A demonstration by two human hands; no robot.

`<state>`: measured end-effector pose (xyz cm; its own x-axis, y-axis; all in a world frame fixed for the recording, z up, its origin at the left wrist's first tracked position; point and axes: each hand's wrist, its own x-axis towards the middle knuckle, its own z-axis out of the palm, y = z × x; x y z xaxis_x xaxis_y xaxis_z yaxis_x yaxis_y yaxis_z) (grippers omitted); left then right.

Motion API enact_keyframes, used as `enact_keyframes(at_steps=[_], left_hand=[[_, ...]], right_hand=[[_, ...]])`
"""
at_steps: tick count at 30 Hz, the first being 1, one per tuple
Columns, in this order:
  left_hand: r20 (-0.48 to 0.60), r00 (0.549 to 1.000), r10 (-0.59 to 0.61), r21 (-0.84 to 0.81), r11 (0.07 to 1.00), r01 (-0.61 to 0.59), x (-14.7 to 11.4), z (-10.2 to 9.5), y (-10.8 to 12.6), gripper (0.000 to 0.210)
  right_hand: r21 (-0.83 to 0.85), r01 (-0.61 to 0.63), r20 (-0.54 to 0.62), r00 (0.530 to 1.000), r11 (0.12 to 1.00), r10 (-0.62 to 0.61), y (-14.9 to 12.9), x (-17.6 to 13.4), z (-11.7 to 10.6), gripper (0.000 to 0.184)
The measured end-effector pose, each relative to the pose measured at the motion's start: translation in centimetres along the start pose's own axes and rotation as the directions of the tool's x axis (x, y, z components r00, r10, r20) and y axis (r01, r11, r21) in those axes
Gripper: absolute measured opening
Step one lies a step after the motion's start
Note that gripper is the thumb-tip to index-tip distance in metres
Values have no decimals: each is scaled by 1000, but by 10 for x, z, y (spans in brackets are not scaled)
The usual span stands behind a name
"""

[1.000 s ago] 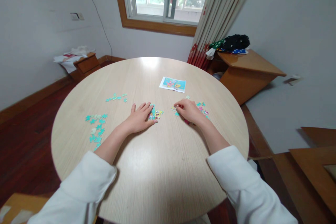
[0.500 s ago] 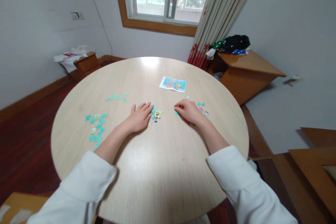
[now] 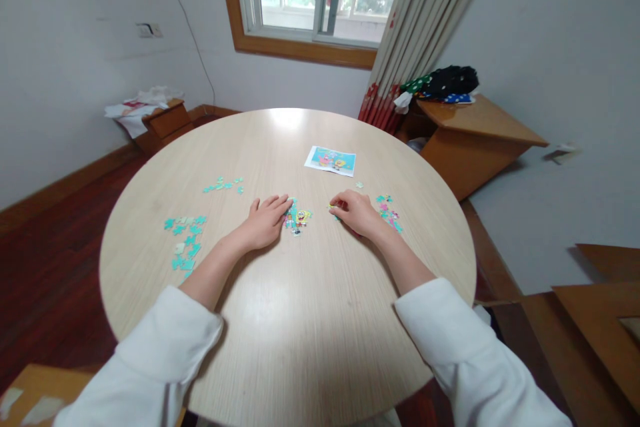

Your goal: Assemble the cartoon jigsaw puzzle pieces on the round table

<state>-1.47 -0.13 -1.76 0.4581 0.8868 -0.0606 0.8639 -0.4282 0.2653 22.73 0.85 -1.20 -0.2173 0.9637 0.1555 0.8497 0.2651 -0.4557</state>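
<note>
My left hand (image 3: pixel 269 220) lies flat on the table with its fingers stretched out, their tips touching the left edge of a partly joined puzzle (image 3: pixel 302 217) that shows a yellow cartoon face. To the right of it, my right hand (image 3: pixel 356 210) has thumb and forefinger pinched on a small puzzle piece (image 3: pixel 333 207) with some yellow on it, close to the tabletop. Part of that piece is hidden by the fingers. Beside the right hand's outer side lies a group of pink and teal puzzle pieces (image 3: pixel 389 213). One pale piece (image 3: pixel 359 185) sits just beyond the knuckles.
A printed reference picture (image 3: pixel 331 161) lies on the round wooden table (image 3: pixel 290 333), beyond the hands. Loose teal pieces (image 3: pixel 193 240) spread near my left forearm, with a smaller group (image 3: pixel 223 185) farther back. A cabinet with cloths (image 3: pixel 480 123) stands at right behind the table.
My right hand has shifted very slightly left, uncovering more of the pink pieces beside it. My left hand stays practically in place. The whole view has moved a little.
</note>
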Motion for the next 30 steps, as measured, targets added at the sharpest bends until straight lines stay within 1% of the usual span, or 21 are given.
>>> enact_keyframes(at_steps=[5, 6, 10, 14, 20, 23, 27, 30], left_hand=[[-9, 1000, 2, -11, 1000, -2, 0, 1, -1, 52], [-11, 1000, 3, -14, 1000, -3, 0, 2, -1, 52], [-15, 1000, 8, -9, 1000, -8, 1, 3, -2, 52], [-9, 1000, 9, -3, 1000, -9, 1, 2, -2, 52], [-25, 1000, 10, -1, 1000, -10, 1, 2, -1, 53], [-19, 1000, 11, -1, 1000, -11, 1, 2, -1, 52], [-9, 1000, 11, -2, 1000, -11, 1, 2, -1, 53], [-16, 1000, 14, 2, 1000, -14, 1, 3, -2, 53]], right_hand=[[-5, -32, -70, 997, 999, 31, 0, -1, 0, 23], [-9, -41, -72, 997, 999, 40, 0, -1, 0, 23], [-39, -65, -30, 998, 997, 64, -1, -1, 0, 15], [-38, -59, -15, 998, 998, 58, 1, 0, 2, 13], [-5, -37, -50, 998, 999, 36, 5, 2, 5, 10], [31, -40, -67, 997, 999, 42, 3, 2, 5, 11], [124, -48, -52, 997, 991, 55, -1, 0, 3, 9], [181, -18, -53, 998, 983, 28, -4, -1, 2, 6]])
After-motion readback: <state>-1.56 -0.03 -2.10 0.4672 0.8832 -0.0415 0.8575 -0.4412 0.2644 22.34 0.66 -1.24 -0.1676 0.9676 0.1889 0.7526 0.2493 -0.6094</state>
